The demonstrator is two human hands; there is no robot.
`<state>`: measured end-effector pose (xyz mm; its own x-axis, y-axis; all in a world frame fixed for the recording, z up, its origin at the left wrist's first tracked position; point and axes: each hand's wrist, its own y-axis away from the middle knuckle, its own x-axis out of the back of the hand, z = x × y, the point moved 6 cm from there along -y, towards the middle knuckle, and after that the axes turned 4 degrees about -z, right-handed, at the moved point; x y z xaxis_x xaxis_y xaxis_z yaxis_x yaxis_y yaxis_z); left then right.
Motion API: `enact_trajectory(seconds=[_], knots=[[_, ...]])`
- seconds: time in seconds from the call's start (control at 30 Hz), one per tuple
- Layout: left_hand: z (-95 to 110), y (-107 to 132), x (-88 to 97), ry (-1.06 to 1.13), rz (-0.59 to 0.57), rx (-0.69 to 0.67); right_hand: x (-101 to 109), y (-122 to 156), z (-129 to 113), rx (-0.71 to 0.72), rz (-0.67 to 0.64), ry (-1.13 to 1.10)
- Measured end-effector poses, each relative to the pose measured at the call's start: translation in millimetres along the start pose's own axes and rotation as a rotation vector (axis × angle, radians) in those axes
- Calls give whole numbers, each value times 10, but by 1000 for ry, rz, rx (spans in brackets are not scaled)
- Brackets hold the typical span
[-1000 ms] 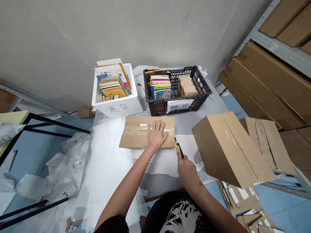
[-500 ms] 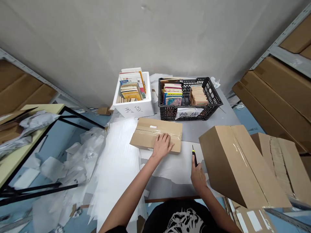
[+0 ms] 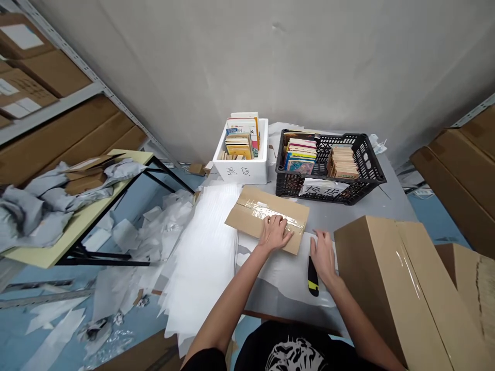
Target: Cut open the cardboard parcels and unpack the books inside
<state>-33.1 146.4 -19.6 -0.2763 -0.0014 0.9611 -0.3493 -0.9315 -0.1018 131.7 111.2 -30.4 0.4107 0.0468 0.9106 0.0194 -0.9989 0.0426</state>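
Note:
A flat cardboard parcel [image 3: 259, 211] sealed with clear tape lies on the grey table [image 3: 386, 201]. My left hand [image 3: 275, 233] rests flat on the parcel's near right part, fingers spread. My right hand [image 3: 323, 252] lies open on the white sheet just right of the parcel, fingers stretched forward. A black and yellow utility knife [image 3: 312, 276] lies on the sheet beside my right hand, not held.
A white foam box [image 3: 242, 170] of books and a black plastic crate [image 3: 328, 180] of books stand at the table's back. A large taped carton [image 3: 402, 288] sits at right. White foam sheets [image 3: 201, 257] hang off the table's left; a side table [image 3: 58, 237] holds grey wrapping.
My right hand has put the utility knife down on the sheet and opened flat. The view has swung to the left. My left hand stays on the parcel.

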Motion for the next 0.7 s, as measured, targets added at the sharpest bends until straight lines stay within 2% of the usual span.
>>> enact_trajectory(seconds=[0.07,0.1,0.2,0.33,0.4,0.47,0.6,0.7], knots=[[-3,51,-4,-10,-15,-3,155,-302,-287,146,21,-40],[-1,71,-8,-18,-23,-10,157,-429,-428,223,-20,-28],[21,107,-4,-33,-36,-51,-1,-681,-683,366,-198,86],[85,128,58,-30,-7,-140,-246,-763,-580,327,-422,253],[114,176,127,-27,48,-168,-290,-736,-502,306,-465,297],[129,285,202,-24,103,-182,-280,-691,-496,312,-448,329],[101,691,344,-36,176,-198,-212,-585,-605,295,-418,411],[36,1075,458,-41,219,-219,-154,-505,-683,299,-507,405]])
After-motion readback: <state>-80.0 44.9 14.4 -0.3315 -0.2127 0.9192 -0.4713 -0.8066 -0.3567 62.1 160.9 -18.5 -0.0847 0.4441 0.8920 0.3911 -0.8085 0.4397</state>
